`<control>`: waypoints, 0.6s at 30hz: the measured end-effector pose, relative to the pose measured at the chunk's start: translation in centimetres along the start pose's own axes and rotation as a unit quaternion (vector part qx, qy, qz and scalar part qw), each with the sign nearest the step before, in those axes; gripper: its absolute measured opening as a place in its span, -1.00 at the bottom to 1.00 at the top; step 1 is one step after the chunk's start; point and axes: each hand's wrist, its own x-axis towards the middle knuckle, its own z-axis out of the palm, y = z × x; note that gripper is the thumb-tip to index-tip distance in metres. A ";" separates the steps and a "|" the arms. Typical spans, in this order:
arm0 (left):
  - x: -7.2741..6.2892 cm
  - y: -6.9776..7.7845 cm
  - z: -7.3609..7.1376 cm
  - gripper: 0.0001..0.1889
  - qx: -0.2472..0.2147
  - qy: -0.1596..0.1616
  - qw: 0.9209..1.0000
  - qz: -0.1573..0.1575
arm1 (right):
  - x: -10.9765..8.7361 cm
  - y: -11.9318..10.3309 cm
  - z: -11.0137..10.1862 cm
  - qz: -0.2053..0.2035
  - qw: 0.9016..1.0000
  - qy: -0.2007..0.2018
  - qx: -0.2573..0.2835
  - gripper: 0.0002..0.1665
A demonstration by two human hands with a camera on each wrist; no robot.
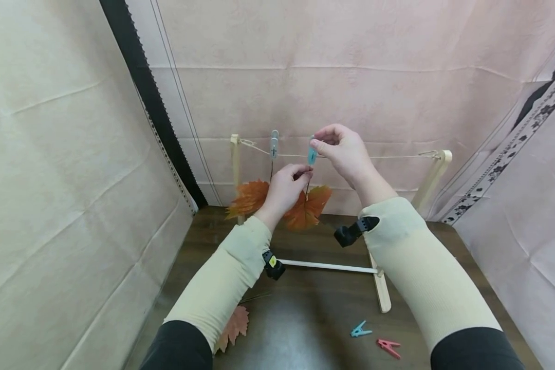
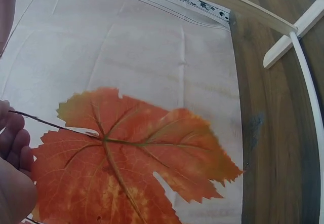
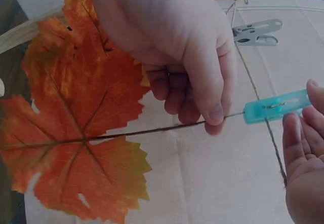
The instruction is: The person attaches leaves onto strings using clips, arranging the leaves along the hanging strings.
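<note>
My left hand (image 1: 284,191) pinches the dark stem of an orange artificial leaf (image 1: 311,208) between thumb and forefinger. In the left wrist view that leaf (image 2: 121,148) hangs with its lobes spread. My right hand (image 1: 347,156) pinches the top end of a turquoise clothespin (image 3: 273,106) on the twine (image 3: 248,72). The stem's upper end meets the clothespin's lower tip. Left of it, a grey clothespin (image 1: 274,145) stands on the same line, above a second orange leaf (image 1: 250,196) that is partly behind my left hand.
The twine runs between two wooden posts (image 1: 432,177), joined low by a white rod (image 1: 326,265). On the brown table (image 1: 305,313) lie a blue clothespin (image 1: 361,329), a red clothespin (image 1: 389,348) and a pinkish leaf (image 1: 235,327), partly under my left sleeve. Pale cloth walls (image 1: 351,103) stand around.
</note>
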 end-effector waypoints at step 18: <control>-2.1 -1.0 -0.9 -0.72 -0.030 0.054 0.998 0.017 | -1.2 0.8 -0.9 -0.006 0.999 0.041 -0.008 -0.50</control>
